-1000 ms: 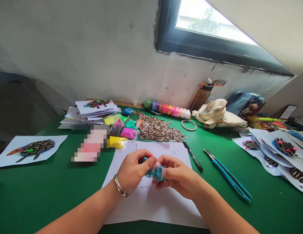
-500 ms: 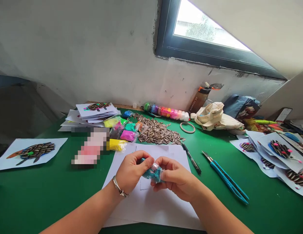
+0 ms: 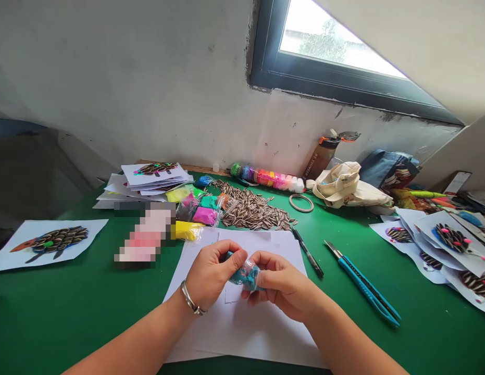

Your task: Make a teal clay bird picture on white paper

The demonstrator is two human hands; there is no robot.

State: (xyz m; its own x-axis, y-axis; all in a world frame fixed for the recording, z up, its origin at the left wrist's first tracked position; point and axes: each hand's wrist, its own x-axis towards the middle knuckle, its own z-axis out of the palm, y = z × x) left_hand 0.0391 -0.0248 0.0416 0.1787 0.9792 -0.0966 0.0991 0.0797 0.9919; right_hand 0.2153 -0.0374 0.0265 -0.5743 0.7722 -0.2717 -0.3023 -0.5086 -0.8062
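Observation:
A small clear packet of blue modelling clay (image 3: 246, 277) is pinched between my two hands. My left hand (image 3: 215, 272), with a silver bracelet at the wrist, is closed on its left end, thumb on top. My right hand (image 3: 283, 284) grips the right end between thumb and fingers. Both hands hover over sheets of white paper (image 3: 203, 333), on which part of a drawn outline shows below the packet. Just beyond the paper lie a heap of striped sunflower seeds (image 3: 252, 208) and several clay packets, among them a yellow one (image 3: 187, 230) and a magenta one (image 3: 206, 216).
Right of the paper lie a black pen (image 3: 308, 252) and a blue utility knife (image 3: 367, 284), blade exposed. A tape roll (image 3: 301, 203), a cloth bag (image 3: 344, 185) and a bottle (image 3: 318, 156) stand behind. Seed pictures (image 3: 57, 245) lie left, more (image 3: 449, 239) right.
Both hands keep their hold on the blue clay packet with hardly any movement. The view has shifted very slightly.

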